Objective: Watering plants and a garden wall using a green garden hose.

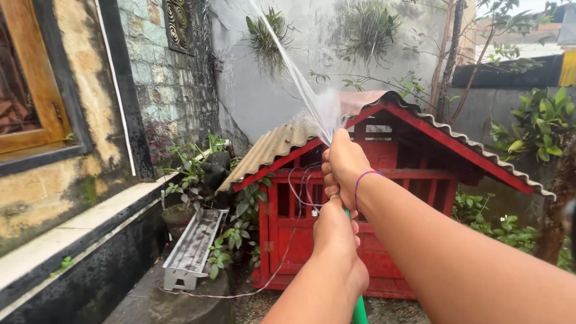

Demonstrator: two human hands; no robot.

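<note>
Both hands hold the green hose (359,309) tight: right hand (343,165) on top, left hand (336,231) below. Keep the water (300,78) aimed high over the red hut (384,198).

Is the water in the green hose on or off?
On: water sprays up from the hose end held in the right hand.

Both hands stacked dead centre on the hose (359,309): right hand (343,165) on top at 12 o'clock, left hand (336,231) just under it. Little shed (408,198) sits right behind them. Tray (195,246) off at 9 o'clock, shrub (540,123) around 2, wall (270,66) behind everything.
</note>
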